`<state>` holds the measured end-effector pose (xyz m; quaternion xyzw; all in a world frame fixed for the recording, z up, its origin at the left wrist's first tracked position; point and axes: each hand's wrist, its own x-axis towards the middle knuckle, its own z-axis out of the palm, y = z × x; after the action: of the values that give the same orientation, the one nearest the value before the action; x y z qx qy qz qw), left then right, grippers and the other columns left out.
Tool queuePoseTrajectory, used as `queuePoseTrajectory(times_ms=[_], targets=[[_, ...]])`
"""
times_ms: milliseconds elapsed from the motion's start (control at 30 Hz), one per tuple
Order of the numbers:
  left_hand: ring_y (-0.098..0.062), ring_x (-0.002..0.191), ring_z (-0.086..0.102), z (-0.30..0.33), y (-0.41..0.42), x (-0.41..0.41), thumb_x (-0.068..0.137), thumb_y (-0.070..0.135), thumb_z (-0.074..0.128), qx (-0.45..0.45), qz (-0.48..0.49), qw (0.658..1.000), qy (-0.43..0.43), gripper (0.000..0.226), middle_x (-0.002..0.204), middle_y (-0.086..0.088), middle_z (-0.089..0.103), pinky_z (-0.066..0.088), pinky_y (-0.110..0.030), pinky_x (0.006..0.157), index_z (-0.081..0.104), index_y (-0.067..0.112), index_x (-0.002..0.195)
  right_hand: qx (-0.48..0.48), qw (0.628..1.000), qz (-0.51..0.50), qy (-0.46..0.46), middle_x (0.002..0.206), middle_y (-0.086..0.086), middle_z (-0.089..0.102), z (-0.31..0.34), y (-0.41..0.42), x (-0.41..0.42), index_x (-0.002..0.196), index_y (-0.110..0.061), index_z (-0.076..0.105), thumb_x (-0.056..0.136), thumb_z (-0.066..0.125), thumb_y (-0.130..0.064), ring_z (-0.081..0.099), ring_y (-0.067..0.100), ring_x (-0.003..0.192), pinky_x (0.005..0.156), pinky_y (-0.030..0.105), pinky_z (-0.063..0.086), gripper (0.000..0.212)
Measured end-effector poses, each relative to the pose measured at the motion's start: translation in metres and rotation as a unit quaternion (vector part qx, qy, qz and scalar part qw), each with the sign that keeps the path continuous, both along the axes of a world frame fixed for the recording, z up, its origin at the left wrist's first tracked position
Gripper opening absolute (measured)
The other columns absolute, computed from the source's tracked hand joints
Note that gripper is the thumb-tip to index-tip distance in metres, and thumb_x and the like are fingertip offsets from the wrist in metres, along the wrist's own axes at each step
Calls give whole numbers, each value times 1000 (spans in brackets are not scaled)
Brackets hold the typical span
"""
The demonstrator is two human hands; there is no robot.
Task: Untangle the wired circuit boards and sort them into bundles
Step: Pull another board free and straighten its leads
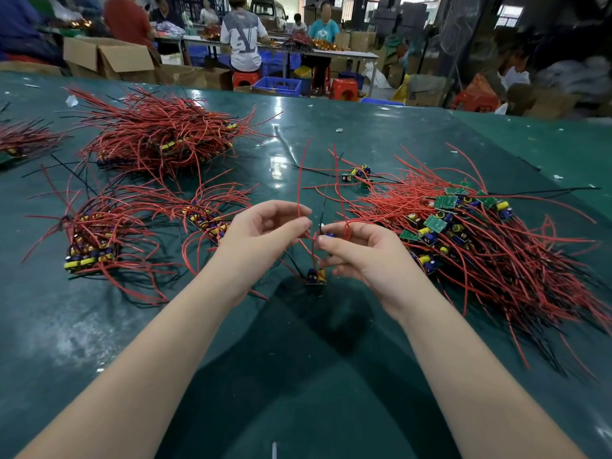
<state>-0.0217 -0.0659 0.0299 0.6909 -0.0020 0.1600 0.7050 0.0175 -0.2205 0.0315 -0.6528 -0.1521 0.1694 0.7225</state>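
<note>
My left hand pinches a red wire that rises above the green table. My right hand pinches wires close beside it, fingertips almost touching. Below the hands a small circuit board with blue and yellow parts hangs or rests on the table by its wires. A big tangled heap of red-wired boards lies to the right. Sorted bundles lie to the left: one near left, one just behind my left hand, a large one further back.
A few loose boards lie in the middle behind my hands. Another bundle sits at the far left edge. Beyond the table are cardboard boxes, blue crates, red stools and several seated people at other benches.
</note>
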Motion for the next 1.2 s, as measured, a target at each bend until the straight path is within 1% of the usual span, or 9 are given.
queuePoseTrajectory(times_ms=[167, 400, 567, 767, 833, 900, 1033, 1100, 1200], targets=[[-10, 77, 70, -1, 2, -1, 83, -2, 67, -21, -26, 999, -11, 17, 80, 3, 73, 51, -14, 73, 68, 12, 91, 51, 998, 7, 48, 79, 4, 73, -1, -2, 2, 94, -9, 68, 83, 68, -5, 67, 14, 59, 54, 18, 50, 11], [-4, 70, 68, 1, 0, 0, 79, -1, 71, -46, 8, 999, -26, 14, 73, 3, 73, 46, -9, 62, 69, 11, 85, 48, 997, 34, 58, 75, 5, 72, 2, 0, 2, 86, -11, 66, 82, 68, -5, 67, 16, 57, 50, 19, 49, 7], [-4, 68, 68, 0, 0, 0, 80, -2, 69, -74, 11, 997, -21, 14, 71, 4, 73, 47, -10, 61, 69, 11, 83, 41, 997, 50, 50, 77, 6, 72, 3, -1, 1, 88, -11, 66, 75, 72, -8, 68, 19, 62, 53, 19, 50, 14], [-2, 73, 66, -4, 1, 3, 77, 1, 73, -24, 36, 999, -15, 15, 74, 8, 73, 51, -15, 74, 70, 16, 81, -3, 999, 49, 17, 80, 6, 74, 1, 1, -1, 88, -11, 66, 81, 71, -6, 69, 17, 62, 54, 19, 51, 10], [-5, 76, 67, -5, 1, 4, 80, 2, 70, -48, 26, 998, -8, 14, 79, 6, 73, 52, -16, 76, 70, 14, 85, -4, 999, 47, 21, 82, 8, 74, 1, 1, -1, 89, -11, 67, 82, 71, -8, 69, 18, 63, 55, 20, 51, 10], [-10, 78, 69, -4, 2, 5, 87, 3, 63, -108, 12, 994, 3, 12, 83, 2, 74, 54, -19, 78, 68, 12, 91, -4, 999, 44, 28, 84, 9, 75, 1, 0, -1, 90, -11, 67, 82, 72, -9, 69, 18, 63, 54, 20, 51, 9], [-12, 75, 71, 0, 4, 5, 90, 3, 57, -196, 4, 981, 10, 13, 82, 1, 74, 55, -17, 72, 66, 11, 94, 2, 997, 60, 44, 85, 9, 75, 0, 0, -1, 91, -11, 67, 81, 73, -12, 68, 17, 62, 55, 20, 51, 12], [-13, 74, 72, 1, 5, 5, 89, 1, 59, -197, 12, 980, 6, 12, 79, 1, 74, 55, -17, 68, 66, 10, 92, 9, 996, 75, 42, 85, 8, 74, 1, 0, -2, 91, -12, 68, 78, 75, -14, 68, 17, 63, 56, 20, 51, 15], [-13, 70, 71, -1, 4, 5, 87, -2, 61, -160, 39, 986, 0, 11, 77, -1, 74, 53, -17, 65, 67, 7, 89, 15, 994, 101, 25, 83, 7, 74, 4, 0, -5, 86, -15, 70, 69, 77, -21, 68, 17, 62, 57, 21, 52, 20]])
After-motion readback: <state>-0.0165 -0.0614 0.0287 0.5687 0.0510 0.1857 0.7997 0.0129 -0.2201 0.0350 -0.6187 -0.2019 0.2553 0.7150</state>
